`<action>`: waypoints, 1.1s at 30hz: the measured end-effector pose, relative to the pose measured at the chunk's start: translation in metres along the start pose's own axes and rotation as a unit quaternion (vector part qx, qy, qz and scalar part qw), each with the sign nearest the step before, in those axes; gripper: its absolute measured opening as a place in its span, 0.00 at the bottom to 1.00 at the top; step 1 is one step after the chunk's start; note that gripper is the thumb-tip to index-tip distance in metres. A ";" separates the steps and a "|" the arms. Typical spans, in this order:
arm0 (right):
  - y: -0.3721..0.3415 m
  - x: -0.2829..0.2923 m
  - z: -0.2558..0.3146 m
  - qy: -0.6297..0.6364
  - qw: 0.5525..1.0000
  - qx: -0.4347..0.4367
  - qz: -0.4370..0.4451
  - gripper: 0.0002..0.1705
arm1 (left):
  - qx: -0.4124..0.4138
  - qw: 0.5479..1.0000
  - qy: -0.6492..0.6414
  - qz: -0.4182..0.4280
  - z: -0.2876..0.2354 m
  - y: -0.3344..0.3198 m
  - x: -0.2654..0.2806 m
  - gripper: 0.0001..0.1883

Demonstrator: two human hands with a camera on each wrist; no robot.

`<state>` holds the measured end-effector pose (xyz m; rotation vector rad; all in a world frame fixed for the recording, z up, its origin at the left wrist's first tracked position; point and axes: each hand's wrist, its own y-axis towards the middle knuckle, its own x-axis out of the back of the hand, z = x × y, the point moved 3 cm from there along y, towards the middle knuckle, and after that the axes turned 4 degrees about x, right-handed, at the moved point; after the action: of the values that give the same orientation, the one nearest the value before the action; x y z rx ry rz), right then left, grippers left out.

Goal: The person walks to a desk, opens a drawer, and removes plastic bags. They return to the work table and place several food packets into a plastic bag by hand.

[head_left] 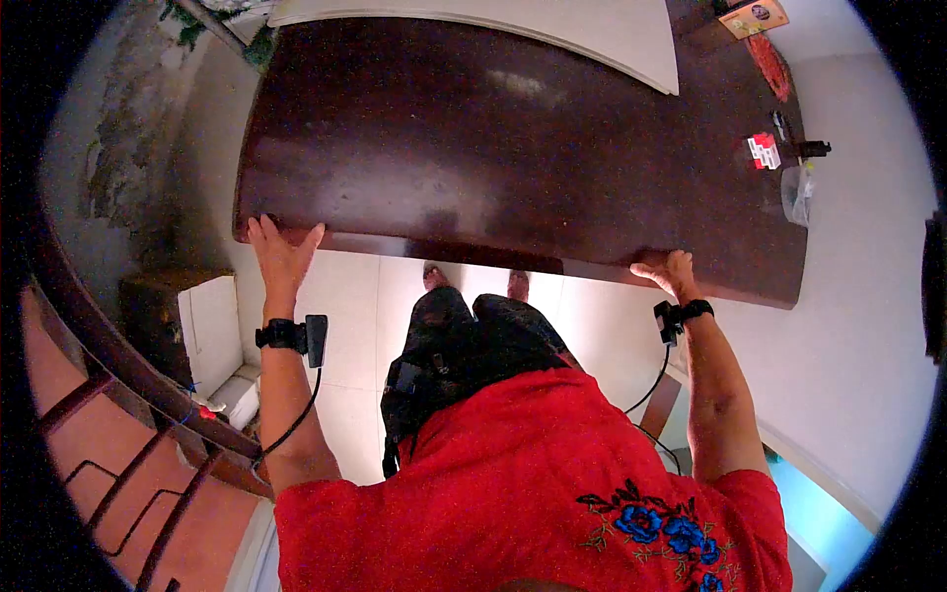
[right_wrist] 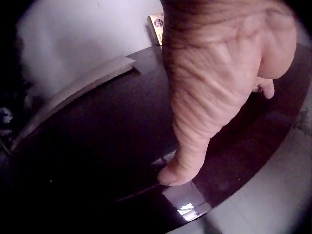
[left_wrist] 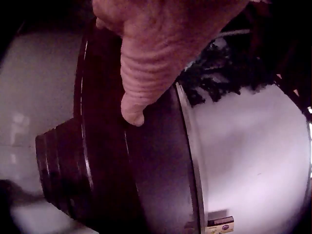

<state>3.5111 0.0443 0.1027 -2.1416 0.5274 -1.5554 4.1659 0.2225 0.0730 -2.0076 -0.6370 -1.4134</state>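
Observation:
Across the head view lies a dark, glossy wooden table (head_left: 444,128). At its near edge, toward the left corner, my left hand (head_left: 283,259) rests with thumb and fingers spread apart. My right hand (head_left: 673,272) rests on the same edge farther right. In the left wrist view the left thumb (left_wrist: 132,114) points down onto the dark wood, while most of the fingers are hidden. The right wrist view has the right thumb (right_wrist: 178,170) pressed on the tabletop near the rim, and one fingertip (right_wrist: 267,88) shows beyond the palm.
A white panel (head_left: 552,30) covers the table's far side. Along the right end are a small box (head_left: 753,18), a red stringy bundle (head_left: 769,67), a red-and-white packet (head_left: 764,151) and clear plastic (head_left: 797,192). A cabinet (head_left: 207,316) stands at lower left, near a railing (head_left: 128,474).

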 end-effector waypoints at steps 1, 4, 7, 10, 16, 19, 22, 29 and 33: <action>0.003 -0.004 -0.002 0.002 1.000 0.005 0.010 0.71 | 0.002 1.000 -0.001 0.007 -0.002 0.001 0.001 0.57; 0.010 -0.012 -0.007 0.011 1.000 0.010 0.016 0.69 | 0.002 1.000 0.009 0.020 -0.006 0.002 0.001 0.59; 0.006 -0.013 -0.008 -0.002 1.000 0.004 -0.015 0.59 | -0.005 0.999 0.036 0.026 -0.006 0.003 -0.001 0.61; 0.003 -0.009 -0.003 -0.042 0.999 0.010 -0.022 0.55 | -0.010 0.995 0.084 0.061 -0.005 0.012 -0.005 0.62; 0.017 -0.033 -0.019 -0.042 0.995 0.051 -0.073 0.46 | 0.010 0.990 0.108 0.093 -0.016 0.018 0.001 0.65; 0.023 -0.035 -0.020 -0.044 0.998 0.035 -0.021 0.43 | 0.011 0.992 0.099 0.078 -0.013 0.019 -0.005 0.66; 0.010 -0.018 -0.010 -0.060 0.998 0.010 -0.024 0.40 | 0.009 0.987 0.116 0.108 -0.021 0.018 0.002 0.67; 0.022 -0.037 -0.023 -0.018 0.998 0.009 -0.057 0.42 | 0.024 0.979 0.120 0.163 -0.031 0.021 0.008 0.67; 0.026 -0.038 -0.023 0.025 0.998 0.014 -0.048 0.45 | 0.023 0.978 0.139 0.156 -0.027 0.024 0.000 0.68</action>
<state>3.4763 0.0408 0.0649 -2.1414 0.4214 -1.6619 4.1645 0.1868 0.0750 -1.7389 -0.2197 -1.4325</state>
